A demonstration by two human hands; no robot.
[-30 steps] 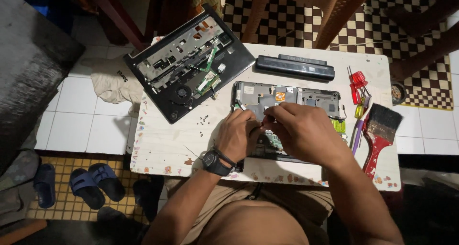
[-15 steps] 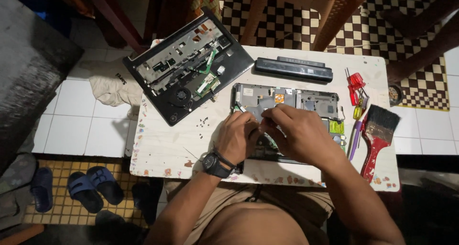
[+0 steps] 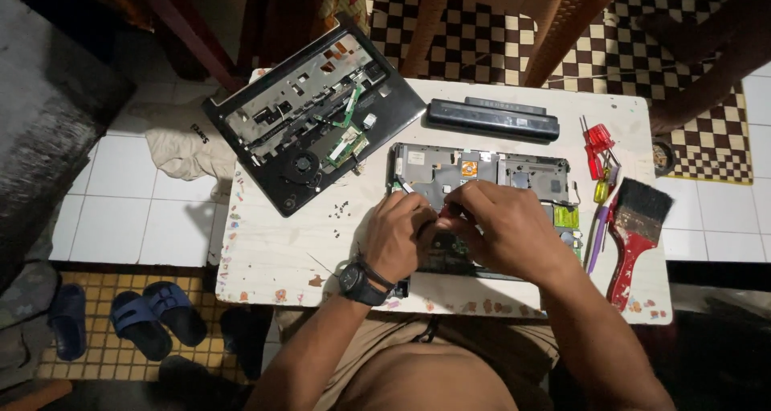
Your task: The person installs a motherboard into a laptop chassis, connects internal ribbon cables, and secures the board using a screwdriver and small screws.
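**White Table: Opened Laptop Assemblies and Hand Positions**

White, paint-flecked table (image 3: 273, 258) carries all parts listed below, largest first.

1. Black laptop top case (image 3: 309, 114), turned underside up with green circuit strips and a small round fan exposed, lies tilted across the far left corner and overhangs the edge.
2. Grey laptop base frame (image 3: 482, 170) lies at the table's middle, its near half covered by both hands.
3. Black battery bar (image 3: 492, 120) lies along the far edge, just beyond the base frame.
4. Red-handled paintbrush (image 3: 634, 234) lies at the right edge, bristles pointing to the far side.
5. Purple screwdriver (image 3: 598, 230) and red small tools (image 3: 597, 142) lie between the brush and the base frame.
6. Left hand (image 3: 400, 238), a black wristwatch (image 3: 357, 278) on its wrist, rests on the base frame with fingers curled and pressed together.
7. Right hand (image 3: 502, 230) meets it, fingers bunched toward a small red item; whether they pinch it cannot be told.
8. Small dark screws (image 3: 337, 210) lie scattered left of the hands.
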